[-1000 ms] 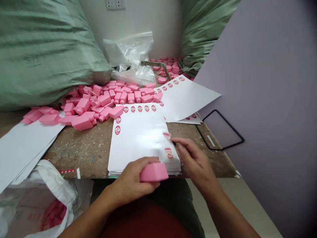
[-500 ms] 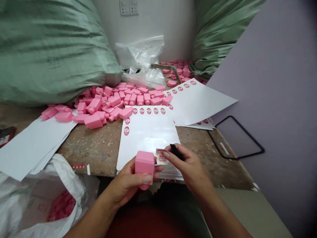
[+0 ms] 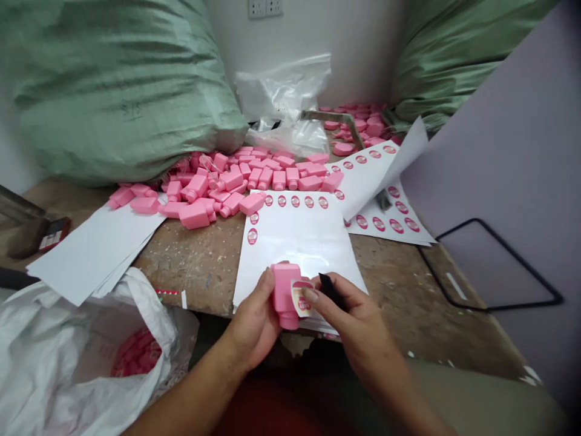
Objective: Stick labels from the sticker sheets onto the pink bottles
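My left hand (image 3: 255,324) is closed round a pink plastic bottle (image 3: 285,284), its neck pointing down toward me. Against the bottle's right side lies a label sticker (image 3: 298,300) with red print, pinched at its right edge by my right hand (image 3: 351,315). A flat black strip (image 3: 332,290) is also tucked in the fingers of my right hand. Beneath both hands is a stack of white sticker sheets (image 3: 299,233), the top one with round red labels left along its top and left edges.
Many pink bottles (image 3: 227,181) lie heaped behind the sheets. White sheets (image 3: 100,242) are at the left, above an open white sack (image 3: 149,315) holding pink pieces. More label sheets (image 3: 394,209) and a black frame (image 3: 490,309) are at right. Green sacks (image 3: 127,91) stand behind.
The sticker has come onto the bottle's right side, and the bottle has turned in my left hand. The view has swung left. At right, a loose sheet has curled up, uncovering labels.
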The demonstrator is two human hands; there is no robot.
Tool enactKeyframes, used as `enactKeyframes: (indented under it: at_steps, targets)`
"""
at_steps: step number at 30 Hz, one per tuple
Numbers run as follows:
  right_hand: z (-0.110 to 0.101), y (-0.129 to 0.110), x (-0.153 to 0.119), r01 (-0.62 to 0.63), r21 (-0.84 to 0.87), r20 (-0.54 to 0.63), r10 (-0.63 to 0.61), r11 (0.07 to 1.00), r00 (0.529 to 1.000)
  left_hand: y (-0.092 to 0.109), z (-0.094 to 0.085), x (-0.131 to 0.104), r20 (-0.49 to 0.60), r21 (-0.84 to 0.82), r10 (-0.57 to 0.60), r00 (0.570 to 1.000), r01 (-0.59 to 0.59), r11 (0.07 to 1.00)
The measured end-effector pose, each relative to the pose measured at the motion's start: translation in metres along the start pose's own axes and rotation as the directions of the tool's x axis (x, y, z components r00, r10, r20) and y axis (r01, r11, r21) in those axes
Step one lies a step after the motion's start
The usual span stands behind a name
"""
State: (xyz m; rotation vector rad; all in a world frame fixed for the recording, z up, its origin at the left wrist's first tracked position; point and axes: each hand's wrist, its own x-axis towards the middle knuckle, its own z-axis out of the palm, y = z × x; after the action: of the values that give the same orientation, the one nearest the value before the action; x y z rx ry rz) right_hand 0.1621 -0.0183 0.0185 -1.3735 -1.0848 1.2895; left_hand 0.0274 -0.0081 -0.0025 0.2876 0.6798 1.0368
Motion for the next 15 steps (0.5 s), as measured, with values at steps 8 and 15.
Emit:
enactKeyframes:
  at_steps: [8, 15]
  targets:
    - [0.0080, -0.0006, 0.0049, 0.042, -0.065, 0.008, -0.041, 0.997, 0.999, -0.0033, 0.0016, -0.0041, -0.019, 0.077, 0.099, 0.995, -0.097, 0.992]
    - [0.0092, 0.0046, 0.0064, 0.043, -0.067, -0.005, -0.043, 0.997, 0.999, -0.0029, 0.0039, -0.0038, -0.024, 0.093, 0.104, 0.994, -0.101, 0.991]
